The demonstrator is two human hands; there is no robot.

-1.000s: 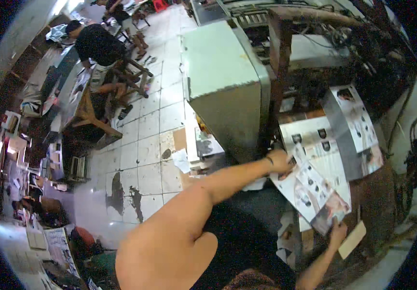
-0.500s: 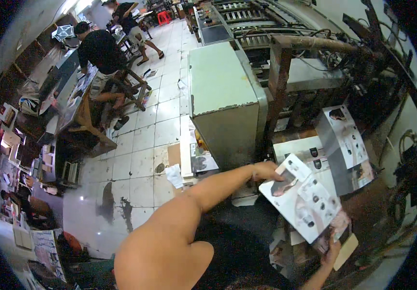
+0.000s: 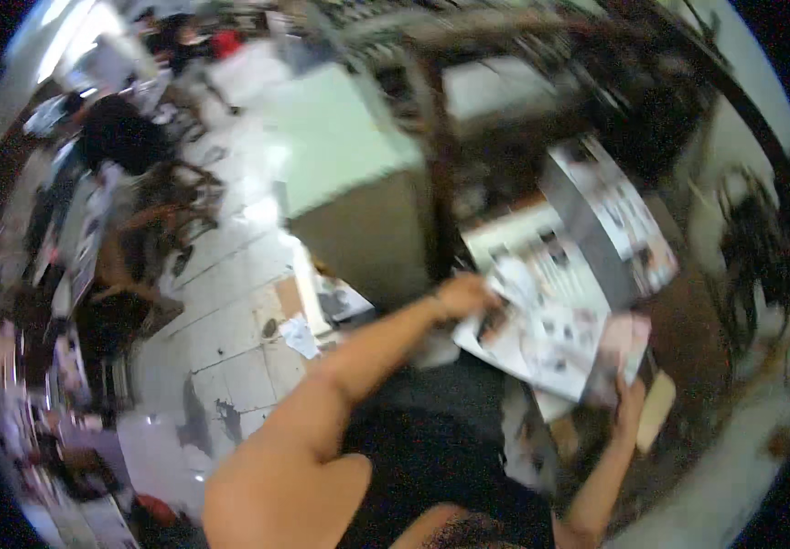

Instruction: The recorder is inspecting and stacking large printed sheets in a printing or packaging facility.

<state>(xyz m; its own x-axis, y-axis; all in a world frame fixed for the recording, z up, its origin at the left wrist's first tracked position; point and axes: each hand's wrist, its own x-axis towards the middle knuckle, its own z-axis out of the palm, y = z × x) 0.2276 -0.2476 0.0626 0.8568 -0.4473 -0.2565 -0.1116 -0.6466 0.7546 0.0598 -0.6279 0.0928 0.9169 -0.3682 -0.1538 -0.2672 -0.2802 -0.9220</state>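
Observation:
My left hand (image 3: 470, 295) pinches the upper left part of a white printed sheet (image 3: 555, 352) with small dark product pictures, and that part looks bent upward. At the sheet's lower right end, my right hand (image 3: 631, 403) is closed on its pinkish printed edge. Whether this is one sheet or several, I cannot tell because of the blur. Just beyond it lies a pale stack of printed sheets (image 3: 521, 240). A taller stack with a grey side (image 3: 596, 242) stands to the right of that. Beside my right hand is a cream-coloured flat piece (image 3: 656, 412).
A pale green metal cabinet (image 3: 344, 137) stands left of the stacks, with machine framework (image 3: 431, 119) behind it. Papers (image 3: 300, 337) lie on the tiled floor (image 3: 230, 302). Farther left, a person in dark clothes (image 3: 120, 137) sits at a workbench, and others are beyond.
The view has swung and blurred, shifting the cabinet and stacks leftward. The sheet now lies flatter and closer to the pale stack, and its upper left part bends up at my left hand.

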